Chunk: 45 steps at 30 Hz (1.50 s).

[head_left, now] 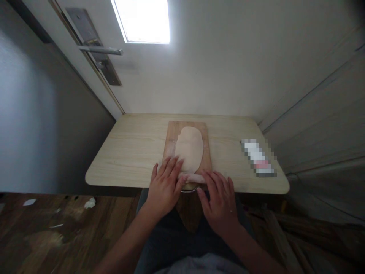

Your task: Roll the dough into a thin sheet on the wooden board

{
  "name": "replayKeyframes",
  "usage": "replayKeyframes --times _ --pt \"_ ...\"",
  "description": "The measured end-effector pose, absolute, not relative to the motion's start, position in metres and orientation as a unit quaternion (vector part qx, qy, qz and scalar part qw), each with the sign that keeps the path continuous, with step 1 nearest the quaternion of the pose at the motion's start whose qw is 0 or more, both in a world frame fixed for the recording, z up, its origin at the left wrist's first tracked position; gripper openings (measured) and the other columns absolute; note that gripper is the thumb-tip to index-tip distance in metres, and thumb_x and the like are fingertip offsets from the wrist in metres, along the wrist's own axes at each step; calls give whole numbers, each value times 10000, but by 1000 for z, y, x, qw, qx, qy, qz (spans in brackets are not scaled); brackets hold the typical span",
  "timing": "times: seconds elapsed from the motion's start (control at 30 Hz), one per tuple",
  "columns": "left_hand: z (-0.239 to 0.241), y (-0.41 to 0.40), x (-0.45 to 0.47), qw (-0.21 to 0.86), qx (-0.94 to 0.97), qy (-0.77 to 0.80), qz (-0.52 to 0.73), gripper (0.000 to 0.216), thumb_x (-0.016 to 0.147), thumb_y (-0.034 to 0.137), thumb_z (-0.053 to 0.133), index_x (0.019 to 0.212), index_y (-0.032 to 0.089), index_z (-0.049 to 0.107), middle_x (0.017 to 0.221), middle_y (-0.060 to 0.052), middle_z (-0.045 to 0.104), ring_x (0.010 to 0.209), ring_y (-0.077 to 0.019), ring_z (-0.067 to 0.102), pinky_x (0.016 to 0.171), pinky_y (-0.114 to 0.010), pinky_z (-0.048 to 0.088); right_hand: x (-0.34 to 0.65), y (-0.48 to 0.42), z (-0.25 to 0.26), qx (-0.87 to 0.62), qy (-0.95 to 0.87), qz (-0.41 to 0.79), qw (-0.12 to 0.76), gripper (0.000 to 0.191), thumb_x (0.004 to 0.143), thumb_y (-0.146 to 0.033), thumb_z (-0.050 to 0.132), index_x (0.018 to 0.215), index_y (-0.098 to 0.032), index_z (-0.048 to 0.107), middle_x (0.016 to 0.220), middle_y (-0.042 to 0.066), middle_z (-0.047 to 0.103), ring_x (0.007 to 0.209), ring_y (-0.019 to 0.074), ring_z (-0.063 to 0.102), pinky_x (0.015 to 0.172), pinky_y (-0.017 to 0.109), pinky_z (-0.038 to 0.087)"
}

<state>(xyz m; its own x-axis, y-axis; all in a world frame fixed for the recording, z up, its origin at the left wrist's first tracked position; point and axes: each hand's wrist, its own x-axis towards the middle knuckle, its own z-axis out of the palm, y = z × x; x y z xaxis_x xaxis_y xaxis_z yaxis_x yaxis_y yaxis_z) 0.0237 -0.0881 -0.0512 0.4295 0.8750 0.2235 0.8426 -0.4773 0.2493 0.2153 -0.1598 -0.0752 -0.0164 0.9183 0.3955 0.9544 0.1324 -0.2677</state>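
Note:
Flattened pale dough (190, 149), roughly oval, lies on a wooden cutting board (205, 131). A floured rolling pin (195, 178) crosses the board's near end, at the lower edge of the dough. My left hand (164, 188) is over the pin's left end, fingers stretched forward beside the dough and thumb along the pin. At the other end, my right hand (221, 201) has its fingers bent over the pin and its thumb on the near side. Both ends of the pin are hidden under my hands.
The board rests on a light wood table (137, 148) against a white door with a metal handle (101, 50). A blurred-out flat object (258, 158) lies at the table's right. Below the table's near edge, a curved metal rim (189, 190) shows between my hands.

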Motion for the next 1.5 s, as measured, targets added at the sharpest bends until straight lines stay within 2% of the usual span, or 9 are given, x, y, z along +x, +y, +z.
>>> replayKeyframes --times 0.13,0.23,0.5,0.7,0.87,0.97,1.1,1.3,1.5 --pt "-52 -94 19 72 844 501 176 514 1008 483 508 1496 325 467 1593 -45 458 1504 -291 360 1234 -592 232 219 -157 -78 -651 -704 -24 281 324 1001 -277 502 1297 -207 612 1253 92 665 1228 272 529 1171 553 250" --pt "-52 -88 12 127 823 507 223 498 1006 461 522 1477 308 470 1574 -74 482 1471 -287 414 1220 -603 250 224 -146 -76 -649 -705 1 288 267 970 -276 555 1206 -217 665 1146 86 682 1107 268 551 1094 511 346" --pt "-63 -73 -3 178 735 559 340 442 1022 462 495 1386 213 522 1373 -129 628 1294 -282 564 1123 -534 408 261 -122 -69 -665 -679 61 304 276 959 -367 574 1156 -205 680 1075 86 692 1019 266 566 942 426 451" --pt "-73 -78 3 137 751 547 344 426 961 373 628 1353 224 551 1397 -112 611 1327 -288 533 1142 -530 399 277 -82 -62 -677 -686 35 264 303 945 -363 566 1166 -203 696 1095 97 692 1027 274 564 948 418 446" --pt "-59 -44 6 68 725 525 440 354 981 352 583 1308 217 565 1321 -115 632 1271 -257 559 1109 -465 452 274 -43 -50 -610 -758 46 226 289 922 -301 577 1168 -223 708 1154 87 684 1109 267 556 1027 414 420" --pt "-48 -12 18 47 742 532 405 304 1007 332 504 1274 208 582 1307 -110 644 1266 -252 560 1119 -463 440 269 -22 -48 -560 -801 37 208 314 914 -301 576 1192 -218 697 1307 99 639 1248 267 520 1109 426 375" --pt "-46 13 38 28 780 571 254 350 1035 376 423 1308 218 575 1433 -108 588 1363 -299 483 1151 -573 360 255 -2 -55 -604 -775 -16 184 545 964 -472 527 1421 -174 550 1522 152 497 1403 308 418 1151 500 322" --pt "-49 28 45 1 770 615 174 457 1057 483 303 1376 253 536 1526 -104 505 1438 -321 386 1165 -627 285 234 24 -56 -658 -736 -82 138 564 1050 -496 336 1524 -211 447 1581 152 437 1454 342 347 1145 584 265" --pt "-42 59 36 -3 767 615 183 419 1060 438 322 1291 223 599 1408 -119 596 1312 -302 506 1140 -582 319 220 64 -46 -686 -717 -42 113 599 1043 -549 327 1549 -244 426 1602 125 414 1462 351 343 1162 594 251"
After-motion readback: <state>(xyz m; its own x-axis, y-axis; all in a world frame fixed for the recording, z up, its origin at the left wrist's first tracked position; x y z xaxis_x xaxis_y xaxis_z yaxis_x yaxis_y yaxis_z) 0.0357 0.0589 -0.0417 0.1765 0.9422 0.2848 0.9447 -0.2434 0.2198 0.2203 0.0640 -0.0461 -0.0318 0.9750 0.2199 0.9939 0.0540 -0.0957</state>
